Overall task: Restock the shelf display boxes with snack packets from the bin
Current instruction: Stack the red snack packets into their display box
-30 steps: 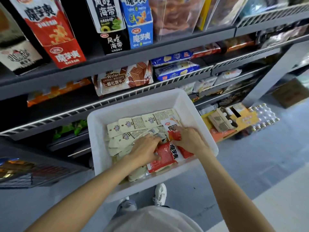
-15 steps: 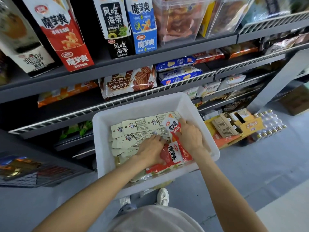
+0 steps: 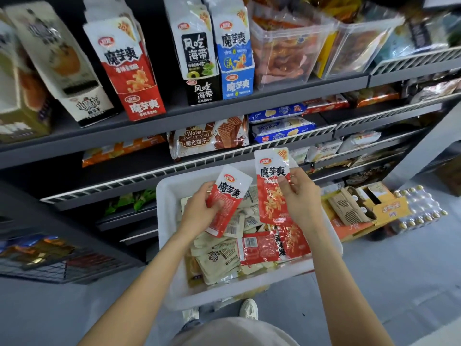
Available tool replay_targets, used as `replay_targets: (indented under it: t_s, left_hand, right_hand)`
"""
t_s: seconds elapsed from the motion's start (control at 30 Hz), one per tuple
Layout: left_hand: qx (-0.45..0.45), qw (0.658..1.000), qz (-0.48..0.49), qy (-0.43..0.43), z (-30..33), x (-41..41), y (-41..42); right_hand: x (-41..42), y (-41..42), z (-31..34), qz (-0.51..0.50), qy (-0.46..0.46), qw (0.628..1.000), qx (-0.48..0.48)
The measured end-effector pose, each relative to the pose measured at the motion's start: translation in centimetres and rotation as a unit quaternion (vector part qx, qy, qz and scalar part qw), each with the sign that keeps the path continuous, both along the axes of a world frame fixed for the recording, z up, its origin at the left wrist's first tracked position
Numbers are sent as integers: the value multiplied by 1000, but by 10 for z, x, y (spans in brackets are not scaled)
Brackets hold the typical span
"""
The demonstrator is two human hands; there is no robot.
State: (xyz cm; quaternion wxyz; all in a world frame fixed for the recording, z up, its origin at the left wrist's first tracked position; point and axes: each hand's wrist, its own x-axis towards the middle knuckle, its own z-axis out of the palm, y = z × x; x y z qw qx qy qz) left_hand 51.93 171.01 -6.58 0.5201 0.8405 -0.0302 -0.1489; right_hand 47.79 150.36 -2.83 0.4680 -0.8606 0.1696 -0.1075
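A moment ago both my hands were down among the packets; now each has lifted one out. My left hand (image 3: 199, 212) grips a red packet (image 3: 228, 199), my right hand (image 3: 300, 196) pinches a taller one (image 3: 272, 186), both above the bin (image 3: 166, 221). The matching red box (image 3: 136, 78) stands on the shelf (image 3: 174, 116) up left (already well filled). Cream packets (image 3: 219, 258) remain below.

A red-and-white foil snack packet (image 3: 228, 199) is gripped by the left hand (image 3: 199, 211), and a taller red-and-white packet (image 3: 272, 186) is pinched by the right hand (image 3: 300, 196), both held above the white plastic bin (image 3: 167, 221) of beige and red packets below the dark shelves (image 3: 174, 113).
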Motion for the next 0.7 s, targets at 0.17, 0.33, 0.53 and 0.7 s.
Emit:
replay_targets:
  t_s: [0.17, 0.33, 0.53, 0.7]
  left_hand:
    - [-31, 997, 48, -55, 8, 2, 23]
    - [-16, 997, 30, -62, 40, 12, 49]
    - [-185, 973, 67, -117, 95, 40, 100]
    - [-116, 950, 115, -265, 152, 69, 137]
  right_hand:
    - [14, 19, -2, 27, -1, 999, 18]
    - [42, 50, 27, 84, -33, 989, 118]
    - [90, 94, 102, 140, -208, 937, 244]
    - [153, 138, 162, 180, -292, 903, 260]
